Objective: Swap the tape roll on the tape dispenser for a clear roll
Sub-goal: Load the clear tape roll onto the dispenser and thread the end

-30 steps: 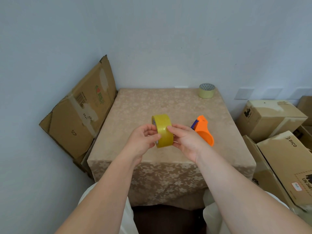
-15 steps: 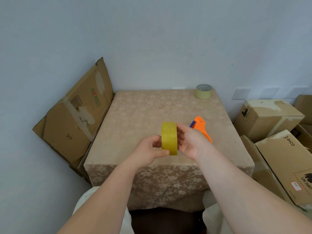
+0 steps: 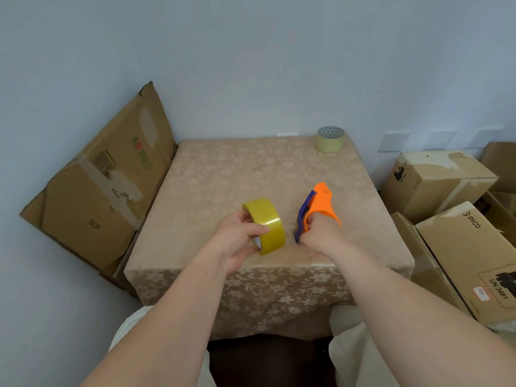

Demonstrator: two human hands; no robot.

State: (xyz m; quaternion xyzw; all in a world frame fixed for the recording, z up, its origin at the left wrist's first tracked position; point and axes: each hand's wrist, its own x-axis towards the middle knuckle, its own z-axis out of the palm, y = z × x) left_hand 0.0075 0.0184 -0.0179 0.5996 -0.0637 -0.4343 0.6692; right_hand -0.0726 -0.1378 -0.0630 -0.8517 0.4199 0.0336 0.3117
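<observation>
My left hand [image 3: 237, 241] holds a yellow tape roll [image 3: 266, 224] on edge above the near part of the table [image 3: 229, 177]. Just to the right, my right hand [image 3: 318, 236] grips the orange tape dispenser [image 3: 321, 203], which has a blue side piece and carries no roll that I can see. A pale, clear-looking tape roll [image 3: 330, 139] lies flat at the far right corner of the table, apart from both hands.
A flattened cardboard box [image 3: 97, 191] leans against the wall left of the table. Several cardboard boxes [image 3: 435, 180] are stacked on the right, close to the table's edge. The wall stands right behind the table.
My right hand let go of the yellow roll and moved right onto the orange dispenser. The left hand alone now holds the roll, shifted a little left.
</observation>
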